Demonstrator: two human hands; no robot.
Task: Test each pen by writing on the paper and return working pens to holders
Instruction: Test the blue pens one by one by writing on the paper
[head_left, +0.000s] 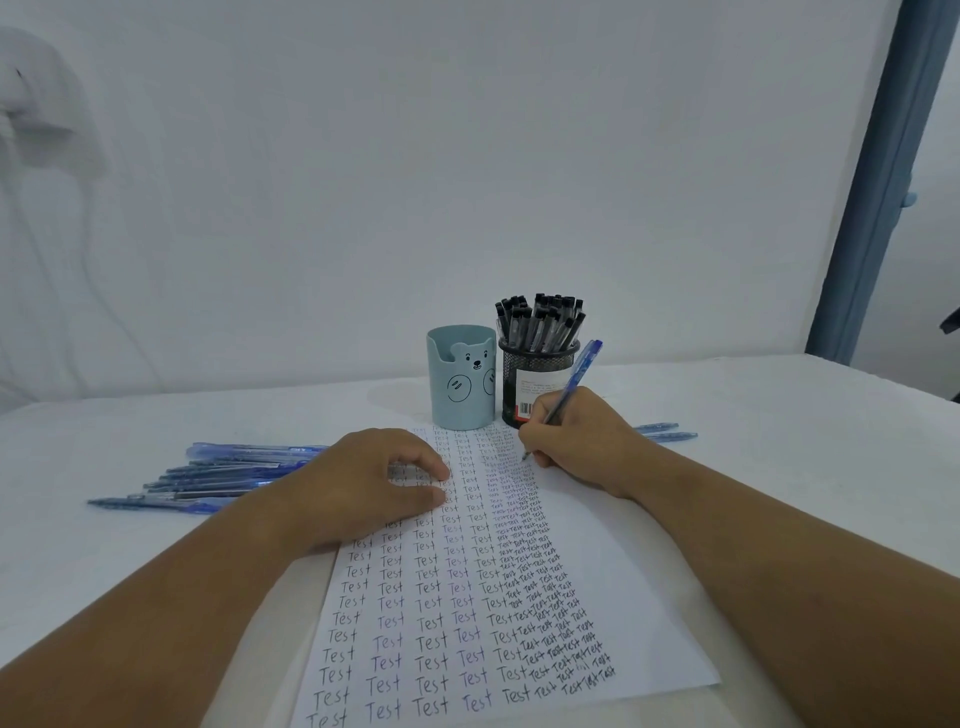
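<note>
A white sheet of paper (613, 582) lies in front of me, covered with columns of the word "Test". My right hand (582, 441) grips a blue pen (574, 387), its tip touching the paper near the top right. My left hand (363, 483) rests on the paper's upper left part, fingers loosely curled, holding the sheet down. Behind the paper stand a light blue bear holder (460, 384), which looks empty from here, and a black mesh holder (535, 374) full of black-capped pens (540, 325).
Several blue pens (228, 475) lie in a pile on the table left of my left hand. Two more blue pens (662, 432) lie right of my right hand. A white wall stands behind the table, and a blue frame post (878, 182) rises at the right.
</note>
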